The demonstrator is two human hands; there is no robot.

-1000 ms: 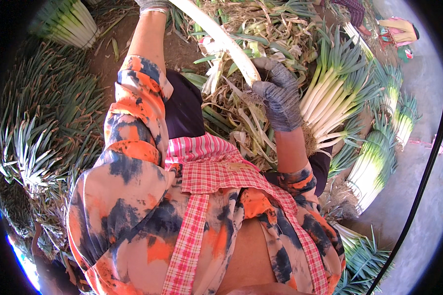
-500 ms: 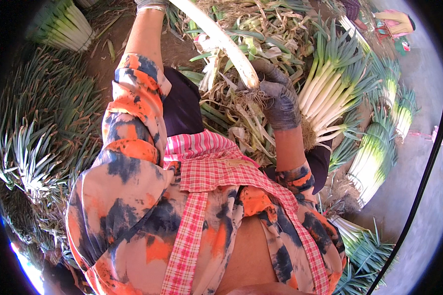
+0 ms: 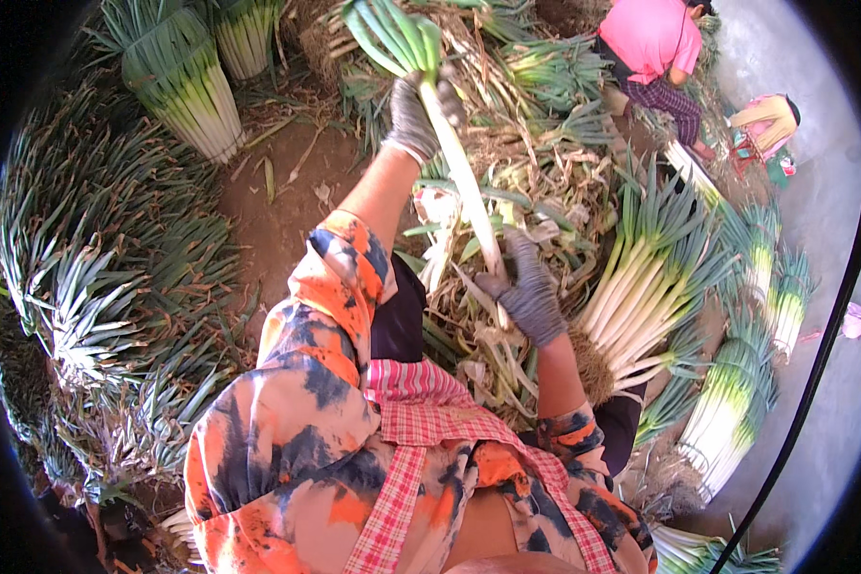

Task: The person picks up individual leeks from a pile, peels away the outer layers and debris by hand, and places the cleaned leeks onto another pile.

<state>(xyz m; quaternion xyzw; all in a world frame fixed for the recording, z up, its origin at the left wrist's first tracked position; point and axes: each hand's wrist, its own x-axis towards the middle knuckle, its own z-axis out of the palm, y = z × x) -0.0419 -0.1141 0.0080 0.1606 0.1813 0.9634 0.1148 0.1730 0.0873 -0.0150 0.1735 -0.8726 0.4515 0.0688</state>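
A long leek (image 3: 467,182) slants in front of me, its green leaves at the far end and its white shank pointing toward me. My left hand (image 3: 408,122), in a grey glove, is closed round it just below the leaves. Lower down, my right hand (image 3: 534,298), also gloved, is at the root end with its thumb across the shank. Its fingers extend beside the shank, and the roots are partly hidden by the hand. Under the leek lies a heap of stripped leaves and peelings (image 3: 569,225). A fan of pale leeks (image 3: 631,297) rests just right of my right hand.
Untrimmed leeks (image 3: 115,210) are piled along the left. Tied bundles (image 3: 187,86) stand at the far left, and more bundles (image 3: 727,402) lie on the right by the grey floor (image 3: 823,287). Another person (image 3: 651,48) bends at the far right. A black cable (image 3: 804,411) crosses the right side.
The view has shifted, bringing the leek's leafy end, my left hand and the other person into sight. My right hand's fingers, curled at the root end before, are straighter now.
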